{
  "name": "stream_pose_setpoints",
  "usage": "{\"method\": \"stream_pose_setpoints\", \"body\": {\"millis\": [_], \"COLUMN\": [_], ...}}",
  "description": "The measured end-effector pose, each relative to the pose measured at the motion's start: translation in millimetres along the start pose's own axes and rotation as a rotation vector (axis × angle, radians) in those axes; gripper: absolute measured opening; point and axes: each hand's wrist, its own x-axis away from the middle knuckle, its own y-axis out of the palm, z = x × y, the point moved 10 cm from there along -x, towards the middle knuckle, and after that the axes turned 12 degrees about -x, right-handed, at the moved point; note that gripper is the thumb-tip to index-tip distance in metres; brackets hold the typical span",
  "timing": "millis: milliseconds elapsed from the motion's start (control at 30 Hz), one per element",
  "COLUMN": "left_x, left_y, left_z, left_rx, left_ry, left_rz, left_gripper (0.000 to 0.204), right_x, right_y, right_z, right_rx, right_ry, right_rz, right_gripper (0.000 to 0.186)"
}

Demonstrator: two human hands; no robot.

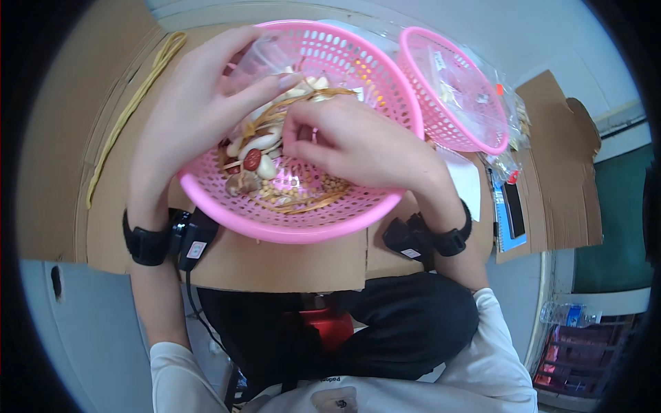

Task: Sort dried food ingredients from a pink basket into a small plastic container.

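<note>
The large pink basket (292,236) sits on the desk (296,265), just off the middle toward 12 o'clock, and much of its load is hidden behind the hands. The left hand (196,107) comes in over its rim at 10 o'clock, half open with the thumb well apart, around a clear plastic bag (267,60); some fingertips are lost behind the plastic, so how firm the hold is cannot be told. The right hand (365,141) reaches in from 4 o'clock, fingers curled close to the thumb; what, if anything, they pinch is covered. Of the red dates (252,160) two can be counted, one partly covered, beside one brown wrinkled piece (242,182) toward 8 o'clock in the basket. The white pieces (260,144), pale round beans (334,184) and dried yellowish strips (313,204) overlap too much to count. A second pink basket (428,103) stands at 2 o'clock, its plastic-wrapped contents blurred by glare. One yellow cord (146,82) lies at 10 o'clock; at 3 o'clock is one blue notebook (501,224), partly covered by one flat black object (513,210). Two black wrist devices (198,234) show, one per arm.
</note>
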Motion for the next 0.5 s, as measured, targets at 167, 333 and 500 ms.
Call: {"method": "stream_pose_setpoints", "body": {"millis": [167,333,500], "left_x": [3.8,1.0,1.7], "left_y": [-3.8,-0.9,-0.9], "left_z": [-3.3,1.4,14.3], "left_rx": [-0.032,-0.078,-0.139], "left_ry": [0.025,0.055,0.191], "left_rz": [0.026,0.020,0.026], "left_gripper": [0.052,0.054,0.061], "right_x": [1.4,6.8,10.4], "right_y": [-27.6,-54.3,-63.1], "right_z": [2.0,7.6,-4.8], "right_rx": [-0.080,-0.284,-0.357], "right_ry": [-0.016,0.013,-0.152], "right_rz": [0.272,0.468,0.541], "right_gripper": [0.024,0.029,0.017]}}
